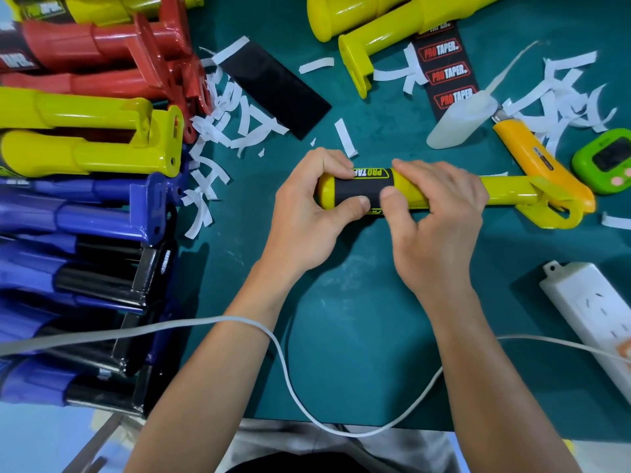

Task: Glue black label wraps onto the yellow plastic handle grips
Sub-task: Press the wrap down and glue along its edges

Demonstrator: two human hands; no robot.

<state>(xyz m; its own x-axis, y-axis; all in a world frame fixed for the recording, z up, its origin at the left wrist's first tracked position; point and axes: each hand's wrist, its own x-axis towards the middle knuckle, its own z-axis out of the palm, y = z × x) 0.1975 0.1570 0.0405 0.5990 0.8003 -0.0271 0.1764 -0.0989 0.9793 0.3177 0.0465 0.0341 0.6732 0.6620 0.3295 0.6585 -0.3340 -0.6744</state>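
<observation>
Handle (pixel 505 192): yellow, one in work, lying across the middle of the green bench (pixel 341 302), fat end to the left, bracket end to the right.

Wrap (pixel 362 191): black, lettered "PRO TA…", already round the fat end of the handle; its seam is under the thumbs and cannot be seen.

Left hand (pixel 307 206): grip closed on the fat end and wrap, thumb pressing the wrap's lower edge.

Right hand (pixel 440 206): grip closed over the handle just right of the wrap, thumb on the wrap's right edge.

Risks, judged:
- The wrap may set skewed or wrinkled if the thumbs slide before the glue takes.
- An edge may lift if pressure is released early.
- Glue squeezed out could smear the yellow plastic or stick to the fingers.
- Paper strips (pixel 239 124) lying near could catch on wet glue.

Counts:
- Yellow handles at top right: two (pixel 392 32).
- Yellow handles in the left stack: about three (pixel 88 145).
- Red handles: about three (pixel 102 42).
- Blue handles: several, exact number unclear (pixel 75 213).
- Spare label strip, red lettering: one (pixel 447 73).
- Blank black sheet: one (pixel 276 90).
- Glue bottle: one (pixel 461 124).
- Knife: one (pixel 532 151).
- Green timer: one (pixel 604 158).
- Power strip: one (pixel 590 312).
</observation>
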